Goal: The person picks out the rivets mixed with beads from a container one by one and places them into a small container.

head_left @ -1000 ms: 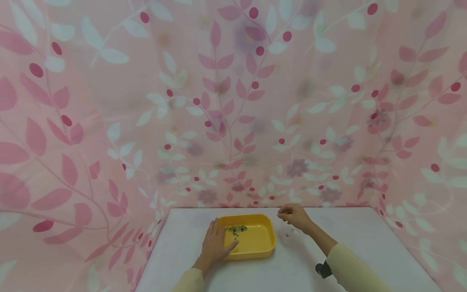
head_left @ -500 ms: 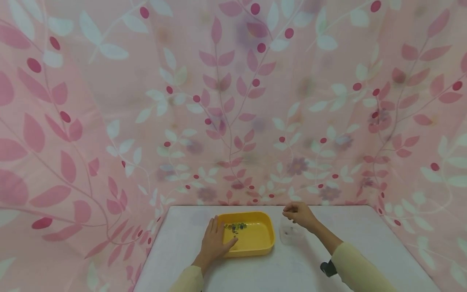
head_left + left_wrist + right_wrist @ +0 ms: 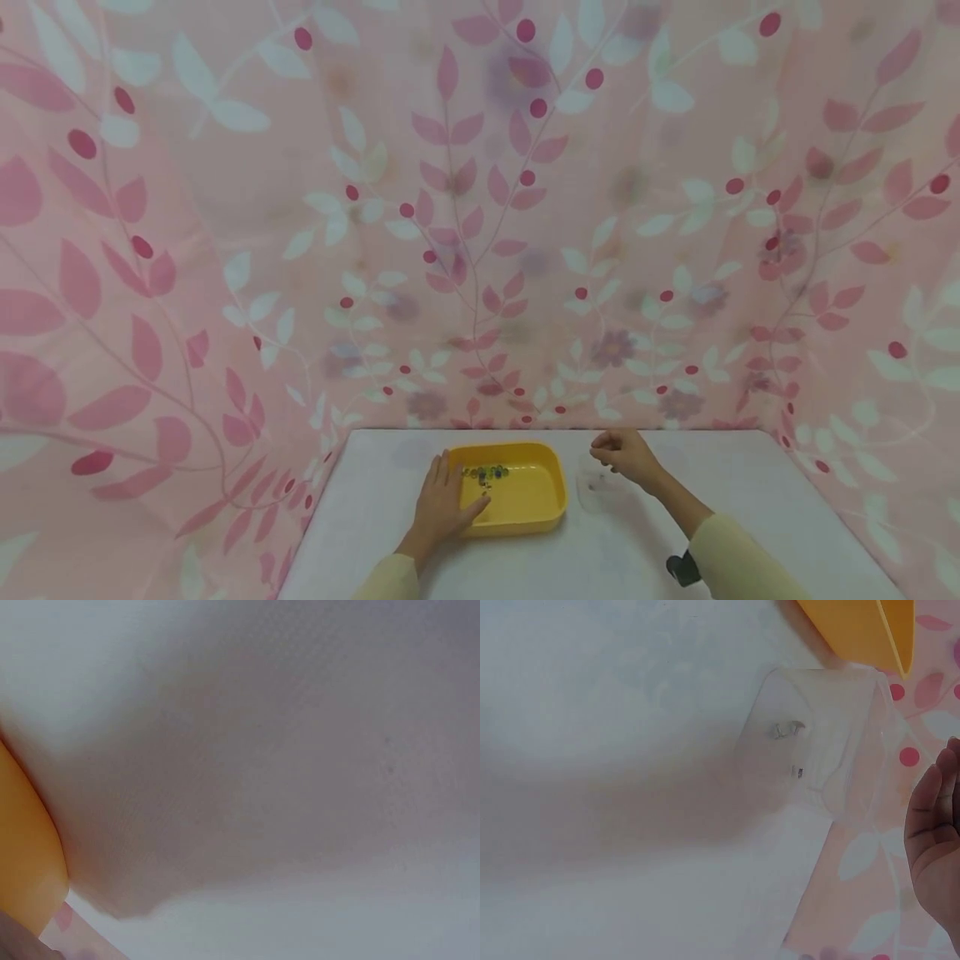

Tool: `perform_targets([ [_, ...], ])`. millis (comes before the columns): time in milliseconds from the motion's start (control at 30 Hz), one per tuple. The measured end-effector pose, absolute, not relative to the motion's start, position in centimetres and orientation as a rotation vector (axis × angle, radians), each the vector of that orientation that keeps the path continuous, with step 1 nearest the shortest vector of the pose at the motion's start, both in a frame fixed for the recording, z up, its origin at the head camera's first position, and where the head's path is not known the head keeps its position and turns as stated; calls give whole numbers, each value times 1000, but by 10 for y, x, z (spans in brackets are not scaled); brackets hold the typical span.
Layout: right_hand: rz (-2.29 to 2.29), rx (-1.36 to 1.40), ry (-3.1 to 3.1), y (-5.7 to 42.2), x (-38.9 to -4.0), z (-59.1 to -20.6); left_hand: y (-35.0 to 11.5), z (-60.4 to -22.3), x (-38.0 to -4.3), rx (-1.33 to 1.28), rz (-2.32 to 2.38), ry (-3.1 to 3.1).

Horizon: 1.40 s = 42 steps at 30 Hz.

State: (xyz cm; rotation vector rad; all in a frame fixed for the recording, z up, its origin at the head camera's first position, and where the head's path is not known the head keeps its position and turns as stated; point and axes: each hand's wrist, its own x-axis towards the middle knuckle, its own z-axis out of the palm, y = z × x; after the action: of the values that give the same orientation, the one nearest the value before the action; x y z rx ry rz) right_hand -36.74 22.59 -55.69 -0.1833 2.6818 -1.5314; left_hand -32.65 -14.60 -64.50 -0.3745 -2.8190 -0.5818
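My left hand [image 3: 441, 504] lies over the left rim of a yellow tray [image 3: 528, 500], fingers extended and thumb reaching inside. Several small glass marbles [image 3: 483, 473] are clustered in the tray's left rear part. To the right of the tray stands a clear plastic box [image 3: 832, 742] with a few small shiny pieces [image 3: 787, 729] inside. Just above this box is my right hand [image 3: 630, 460], fingers curled and fingertips close to the thumb. I cannot tell whether something small sits between those fingertips. In the left wrist view only the tray's outer wall [image 3: 26, 847] and a sliver of hand show.
A white table [image 3: 525, 567] carries the tray and box near its far edge. Pink leaf-patterned cloth [image 3: 480, 250] hangs behind and at both sides. A black device [image 3: 682, 569] is at my right sleeve [image 3: 738, 558].
My right hand has moved rightward, from beside the tray's right corner to over the clear box. The left hand stays on the tray, and the marbles lie as before.
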Motion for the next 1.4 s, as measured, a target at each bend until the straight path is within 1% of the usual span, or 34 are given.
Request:
perform_targets([
  [267,-1532,-107,2704,230,-355,-566,-142,-652,-321,-401,-589,-2809],
  [533,-1522,-58,2683,225,-361,-568,-147,-647,-328,-420,-564,-2733],
  [833,-1524,-85,2706,228,-373,-561,-149,-646,-335,-355,-535,-2798],
  [1200,-1559,-35,2656,227,-359,-569,-148,-644,-329,-354,-512,-2843],
  [1400,-1549,-64,2667,231,-361,-568,-147,-644,-329,-367,-534,-2818],
])
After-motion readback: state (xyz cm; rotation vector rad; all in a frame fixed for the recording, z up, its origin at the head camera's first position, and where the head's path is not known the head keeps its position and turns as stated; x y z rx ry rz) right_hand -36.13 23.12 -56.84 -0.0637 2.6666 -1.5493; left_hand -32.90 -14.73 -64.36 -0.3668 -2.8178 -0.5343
